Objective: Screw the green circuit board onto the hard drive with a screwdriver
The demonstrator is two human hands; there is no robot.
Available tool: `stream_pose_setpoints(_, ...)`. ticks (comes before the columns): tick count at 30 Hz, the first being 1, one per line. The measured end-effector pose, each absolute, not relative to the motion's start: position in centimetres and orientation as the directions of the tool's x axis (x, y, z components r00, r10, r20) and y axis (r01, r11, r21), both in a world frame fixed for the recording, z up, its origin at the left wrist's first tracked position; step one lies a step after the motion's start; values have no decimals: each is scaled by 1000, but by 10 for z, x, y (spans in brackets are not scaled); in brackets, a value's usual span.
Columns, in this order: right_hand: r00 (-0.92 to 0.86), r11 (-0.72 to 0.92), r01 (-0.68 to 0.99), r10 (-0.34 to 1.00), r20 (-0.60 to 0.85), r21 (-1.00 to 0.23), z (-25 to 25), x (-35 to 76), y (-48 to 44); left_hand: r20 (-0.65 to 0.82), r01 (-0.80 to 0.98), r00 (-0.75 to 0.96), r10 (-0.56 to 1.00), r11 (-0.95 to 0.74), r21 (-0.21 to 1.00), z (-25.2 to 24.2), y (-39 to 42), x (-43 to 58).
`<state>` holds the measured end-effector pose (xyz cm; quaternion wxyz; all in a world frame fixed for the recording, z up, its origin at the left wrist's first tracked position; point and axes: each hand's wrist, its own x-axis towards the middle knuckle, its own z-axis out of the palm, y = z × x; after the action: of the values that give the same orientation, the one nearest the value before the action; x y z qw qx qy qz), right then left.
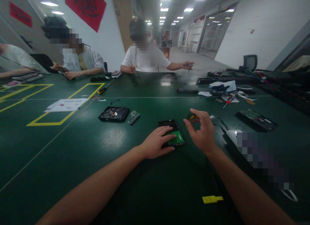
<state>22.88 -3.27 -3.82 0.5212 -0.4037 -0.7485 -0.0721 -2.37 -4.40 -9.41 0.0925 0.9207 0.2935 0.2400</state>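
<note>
My left hand lies over a hard drive with a green circuit board, its fingers across the top and its thumb along the near edge. The drive sits flat on the green table, against a black casing. To the right of the drive and a little above the table, my right hand pinches a small yellow-and-black screwdriver between thumb and fingers. Most of the screwdriver is hidden by the fingers, and its tip does not show clearly.
Left of my hands lie an opened black drive and a loose circuit board. Another drive and a power strip are at right. A red-handled screwdriver lies beyond. Several people sit across the table.
</note>
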Motion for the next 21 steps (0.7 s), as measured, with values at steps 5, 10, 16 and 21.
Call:
stream_pose_setpoints(5, -134, 683, 644, 542, 830, -343, -39, 227, -33, 389, 500, 709, 588, -808, 311, -92, -45, -23)
stream_pose_setpoints(10, -106, 665, 661, 541, 834, -348, -41, 229, -31, 385, 503, 711, 588, -808, 306, -91, -46, -24)
stream_pose_setpoints(16, -101, 649, 688, 530, 842, -326, -36, 230, -33, 394, 499, 711, 583, -813, 301, -94, -44, -24)
stream_pose_setpoints(21, -136, 671, 641, 576, 806, -372, -38, 228, -35, 388, 502, 712, 585, -811, 301, -93, -44, -24)
